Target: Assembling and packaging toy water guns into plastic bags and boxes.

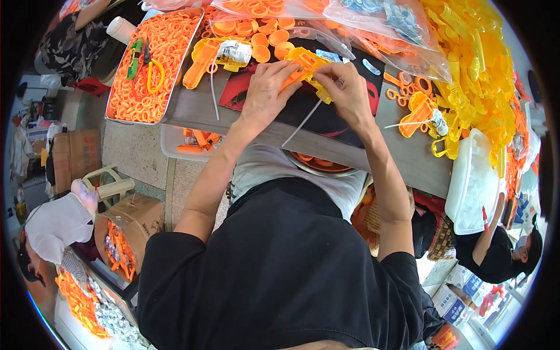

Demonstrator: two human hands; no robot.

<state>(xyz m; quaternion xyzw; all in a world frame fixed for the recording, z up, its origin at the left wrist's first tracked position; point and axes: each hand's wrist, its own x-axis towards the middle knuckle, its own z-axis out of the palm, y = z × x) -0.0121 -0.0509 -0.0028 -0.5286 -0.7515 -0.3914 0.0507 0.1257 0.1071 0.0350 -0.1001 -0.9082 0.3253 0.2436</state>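
My left hand (267, 93) grips the orange side of an orange-and-yellow plastic toy gun (304, 62) above a dark, red-patterned mat (274, 111). On its yellow side, my right hand (345, 90) has thumb and fingers pinched together; whatever lies between those fingertips is hidden. A thin white tube (301, 123) slants down from the toy gun toward the table's near edge. Left of my hands lies a similar toy gun (204, 63) with a white printed cylinder and its own tube. Another similar one (421, 112) rests at the right, beside loose orange rings (405, 86).
A metal tray (169, 105) of orange rings, with pliers (154, 77) on top, is at the left. Orange cups (261, 46) and plastic bags (385, 35) lie at the back. Yellow parts (472, 76) pile up right, near a white tub (473, 192). Other people sit on both sides.
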